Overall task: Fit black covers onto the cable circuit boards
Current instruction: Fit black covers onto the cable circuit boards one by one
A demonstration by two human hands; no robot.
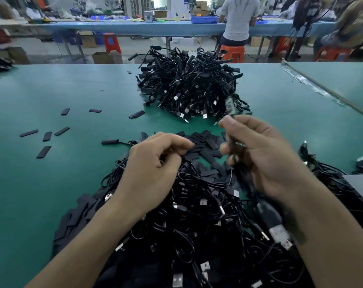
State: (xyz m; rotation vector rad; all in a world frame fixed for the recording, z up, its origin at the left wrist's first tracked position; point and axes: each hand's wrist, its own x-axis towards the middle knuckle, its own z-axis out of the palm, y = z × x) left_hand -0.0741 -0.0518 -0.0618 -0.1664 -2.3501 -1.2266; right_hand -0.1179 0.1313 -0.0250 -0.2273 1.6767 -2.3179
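My right hand (266, 156) grips a cable whose bare circuit board (230, 106) sticks up blurred above the fingers. Its black lead and USB plug (280, 235) hang down past my wrist. My left hand (153, 169) hovers with curled fingers over a heap of flat black covers (205, 142); I cannot tell whether it pinches one. A tangle of black cables (197, 225) lies under both forearms.
A tall pile of cables (189, 86) stands at the back centre of the green table (51, 179). Loose black covers (45, 136) are scattered at the left. A person in a grey shirt (238, 17) sits at a far bench. A table seam (326, 90) runs at the right.
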